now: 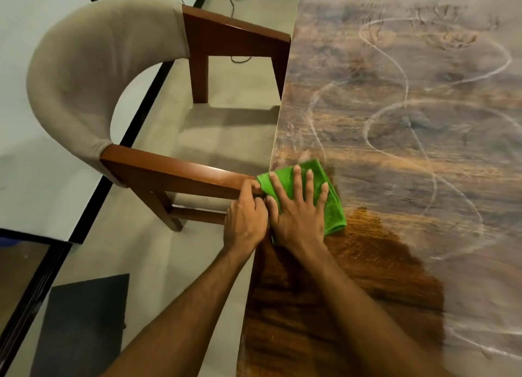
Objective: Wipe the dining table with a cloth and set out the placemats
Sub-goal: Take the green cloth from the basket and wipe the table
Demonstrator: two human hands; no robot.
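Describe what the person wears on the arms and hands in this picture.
Both the left hand and the right hand are bare: no gloves, rings, watch or bracelet show. The left forearm and right forearm are uncovered to the picture's edge; no sleeve shows.

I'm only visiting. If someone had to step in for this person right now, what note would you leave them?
The left hand grips the end of the chair armrest, beside the table edge.
The right hand lies flat, fingers spread, pressing the green cloth onto the table at the edge by the chair.
Done: the near patch looks wiped, dark and glossy.
Left: the rest of the top is dull grey with swirl marks. No placemats are in view.
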